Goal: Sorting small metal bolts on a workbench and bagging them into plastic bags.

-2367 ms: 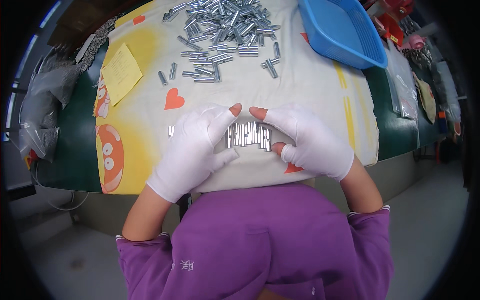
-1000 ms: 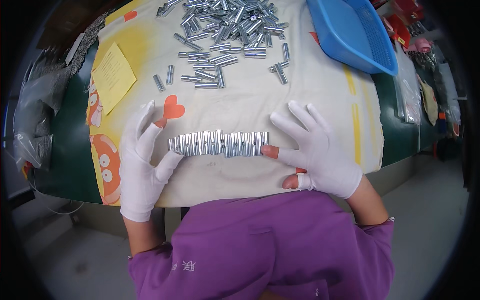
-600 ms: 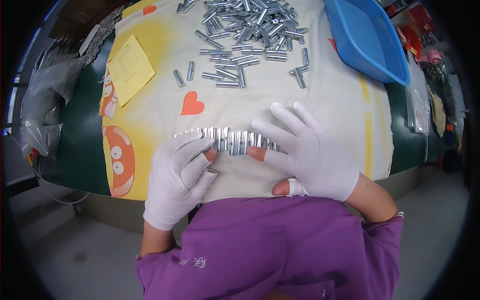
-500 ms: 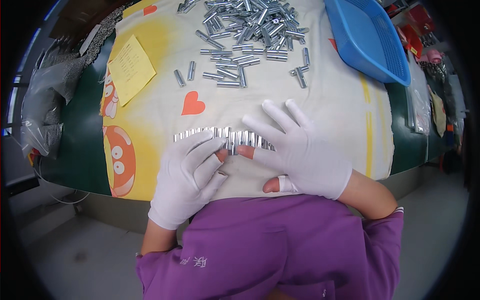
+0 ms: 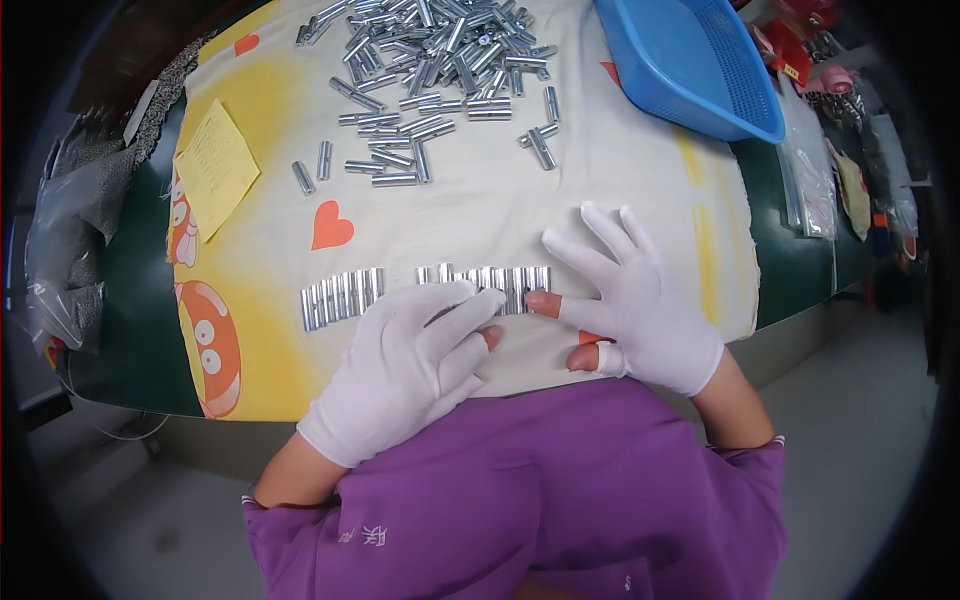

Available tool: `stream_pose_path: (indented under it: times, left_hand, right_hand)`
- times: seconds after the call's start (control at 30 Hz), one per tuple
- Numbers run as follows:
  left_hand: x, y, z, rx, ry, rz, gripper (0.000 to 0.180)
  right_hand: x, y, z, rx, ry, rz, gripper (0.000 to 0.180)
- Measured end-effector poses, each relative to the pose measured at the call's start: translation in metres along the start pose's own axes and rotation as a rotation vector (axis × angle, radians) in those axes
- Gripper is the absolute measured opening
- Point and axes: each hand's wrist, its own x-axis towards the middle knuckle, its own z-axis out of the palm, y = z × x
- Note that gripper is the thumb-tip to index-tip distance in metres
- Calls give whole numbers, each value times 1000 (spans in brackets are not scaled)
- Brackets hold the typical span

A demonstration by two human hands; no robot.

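Observation:
Short silvery metal tubes stand side by side in two groups near the table's front edge. The left group of tubes [image 5: 342, 298] lies free, left of my gloved left hand [image 5: 405, 355]. Its fingers rest over the right group of tubes [image 5: 515, 287] and partly hide it. My gloved right hand [image 5: 640, 315] is spread open, with a bare fingertip touching the right end of that group. On both gloves some fingertips are uncovered, and white tape wraps the right thumb. Farther back lies a loose pile of the same tubes [image 5: 450, 45].
A pale patterned cloth [image 5: 620, 180] covers the green table [image 5: 150, 330]. A yellow paper [image 5: 218, 170] lies at left, beside bags of small metal parts [image 5: 75, 235]. A blue plastic basket [image 5: 690, 70] stands at back right, near clear plastic bags [image 5: 805, 175].
The row has parted: a gap now separates the left group from the right one, which slid right. Both hands moved right with it. The whole view has shifted slightly.

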Motion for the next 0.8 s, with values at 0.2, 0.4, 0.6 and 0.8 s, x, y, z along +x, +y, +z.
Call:
stream_pose_path:
  times: [0.2,0.4,0.6,0.8]
  left_hand:
    - [6,-5,-3,-55,-26,36,40]
    - [-28,-24,-12,114,191,-254,58]
    - [-71,-53,-17,138,429,-411,38]
    - [-92,-69,-7,27,624,-569,26]
  right_hand:
    - [-22,8,-1,48,127,101,72]
    - [-14,7,0,24,97,62,71]
    - [7,2,-2,-10,25,-39,69]
    - [20,-2,1,-27,-8,-87,68]
